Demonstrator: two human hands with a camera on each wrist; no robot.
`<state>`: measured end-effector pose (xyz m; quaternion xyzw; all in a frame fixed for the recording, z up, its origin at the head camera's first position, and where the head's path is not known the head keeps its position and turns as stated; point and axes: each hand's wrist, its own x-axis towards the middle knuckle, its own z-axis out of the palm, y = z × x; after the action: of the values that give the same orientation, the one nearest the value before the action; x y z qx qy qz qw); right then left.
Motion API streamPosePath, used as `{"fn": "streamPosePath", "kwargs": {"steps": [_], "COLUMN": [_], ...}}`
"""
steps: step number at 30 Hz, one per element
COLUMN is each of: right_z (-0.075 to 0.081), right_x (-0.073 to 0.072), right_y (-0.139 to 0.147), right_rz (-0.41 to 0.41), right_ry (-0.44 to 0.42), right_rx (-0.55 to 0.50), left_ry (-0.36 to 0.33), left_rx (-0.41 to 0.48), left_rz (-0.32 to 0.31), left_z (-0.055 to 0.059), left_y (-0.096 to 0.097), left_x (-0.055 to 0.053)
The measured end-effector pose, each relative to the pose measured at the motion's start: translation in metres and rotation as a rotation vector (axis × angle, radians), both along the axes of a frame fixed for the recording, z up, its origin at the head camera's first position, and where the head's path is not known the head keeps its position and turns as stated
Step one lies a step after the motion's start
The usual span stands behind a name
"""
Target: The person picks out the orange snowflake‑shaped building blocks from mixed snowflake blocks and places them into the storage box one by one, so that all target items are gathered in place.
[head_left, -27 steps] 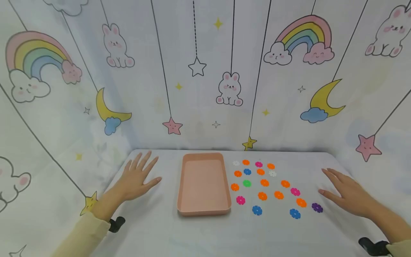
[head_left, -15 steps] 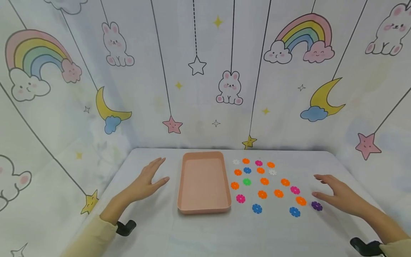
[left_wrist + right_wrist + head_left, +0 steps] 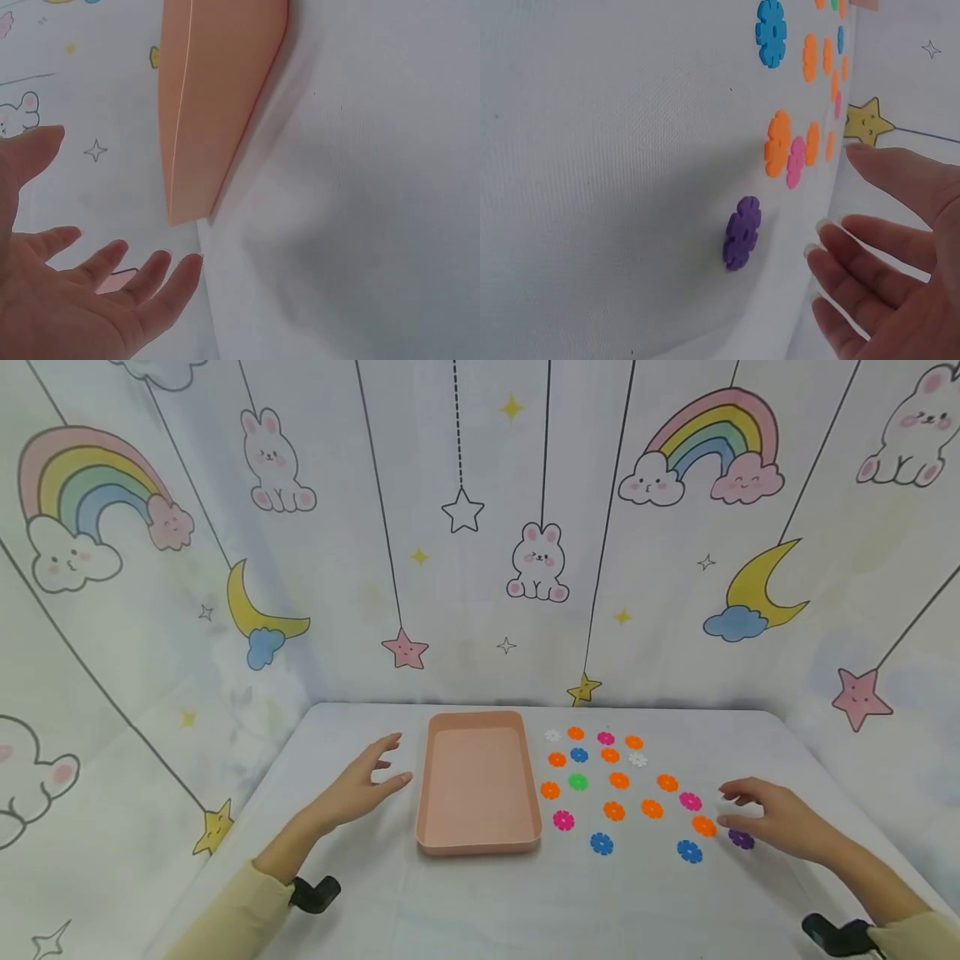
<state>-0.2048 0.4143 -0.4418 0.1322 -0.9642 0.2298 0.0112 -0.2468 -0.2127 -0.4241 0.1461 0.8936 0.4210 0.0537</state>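
A shallow pink-orange tray (image 3: 480, 839) lies on the white table, nothing inside it. To its left my left hand (image 3: 358, 793) hovers with relaxed fingers, fingertips close to the tray's left side. My right hand (image 3: 787, 818) hangs over the table at the right, thumb and fingers apart and holding nothing. Beneath it lies a purple notched flower-shaped disc (image 3: 742, 234), partly covered by the hand in the head view. Nearby are an orange disc (image 3: 703, 826), a magenta disc (image 3: 690, 802) and a blue disc (image 3: 689, 852).
Several more notched discs, orange, blue, white, magenta and one green disc (image 3: 578, 782), lie spread flat between the tray and my right hand. Behind the table (image 3: 465, 910) hangs a white cloth backdrop (image 3: 465, 585) printed with rabbits, stars and rainbows.
My left hand has moved right toward the tray, its spread fingers relaxing. My right hand has moved left and lower over the purple disc, fingers bending slightly. Tray and discs stay put.
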Motion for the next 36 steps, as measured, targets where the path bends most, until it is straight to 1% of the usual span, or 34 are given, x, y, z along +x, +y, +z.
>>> {"fn": "streamPosePath", "kwargs": {"steps": [5, 9, 12, 16, 22, 24, 30, 36], "right_z": [-0.003, -0.005, -0.006, -0.007, -0.012, -0.014, -0.019, -0.018], "right_x": [-0.001, -0.002, -0.003, -0.004, -0.007, -0.008, -0.010, -0.010], "right_y": [-0.003, -0.006, -0.007, -0.008, -0.008, -0.009, -0.010, -0.014], "right_rz": [0.032, 0.047, 0.061, 0.070, 0.056, 0.049, 0.048, 0.040], "right_ry": [-0.018, -0.038, -0.057, -0.089, -0.134, -0.132, -0.104, -0.109], "right_rx": [-0.019, -0.028, -0.034, -0.043, -0.027, -0.018, 0.002, 0.006], "left_ry": [-0.091, -0.139, -0.173, -0.222, -0.309, -0.335, -0.389, -0.434], "left_rx": [0.045, 0.098, 0.139, 0.198, 0.277, 0.298, 0.322, 0.352], "left_rz": [0.050, 0.055, 0.051, 0.055, 0.061, 0.064, 0.046, 0.043], "left_z": [0.000, 0.000, -0.002, -0.007, -0.015, -0.017, -0.020, -0.024], "left_y": [0.009, 0.014, 0.016, 0.019, 0.023, 0.024, 0.028, 0.030], "left_x": [-0.001, -0.003, -0.005, -0.008, -0.013, -0.014, -0.015, -0.017]}}
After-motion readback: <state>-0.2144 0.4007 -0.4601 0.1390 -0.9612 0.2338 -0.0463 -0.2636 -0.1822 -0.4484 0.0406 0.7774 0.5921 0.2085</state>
